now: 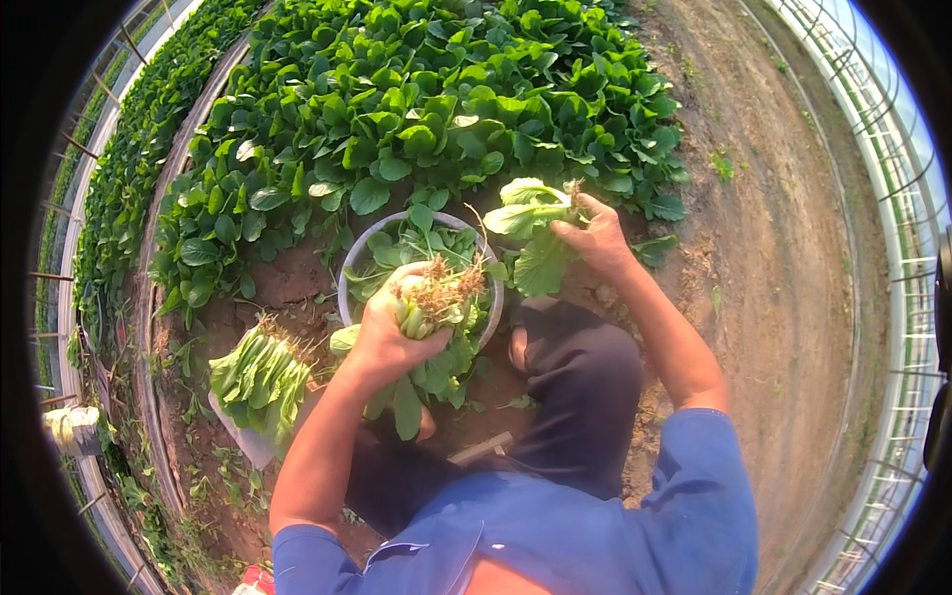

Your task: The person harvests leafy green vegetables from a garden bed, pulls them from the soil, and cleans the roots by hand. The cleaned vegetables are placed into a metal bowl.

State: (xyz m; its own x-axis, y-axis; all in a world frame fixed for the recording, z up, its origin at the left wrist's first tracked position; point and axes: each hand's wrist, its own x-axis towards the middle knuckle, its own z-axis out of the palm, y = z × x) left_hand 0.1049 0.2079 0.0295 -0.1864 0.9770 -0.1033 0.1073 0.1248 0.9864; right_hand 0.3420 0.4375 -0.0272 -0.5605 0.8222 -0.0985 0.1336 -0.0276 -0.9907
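Observation:
My left hand (394,320) grips a bunch of leafy greens (420,312), with the brown, soil-flecked roots turned up and the leaves hanging below. That bunch is held over the near part of a round grey tub (346,286), which has loose green leaves (390,253) in it. To the right of the tub, my right hand (599,234) pinches a smaller green plant (532,223) close to its root end. Its pale stems and leaves point left, and one broad leaf droops.
Left of my forearm, a stack of greens (260,379) lies on a pale sheet (238,428). Dense growing greens (446,97) fill the bed ahead. A bare soil path (773,297) runs along the right. A red and white object (255,580) sits at the lower left.

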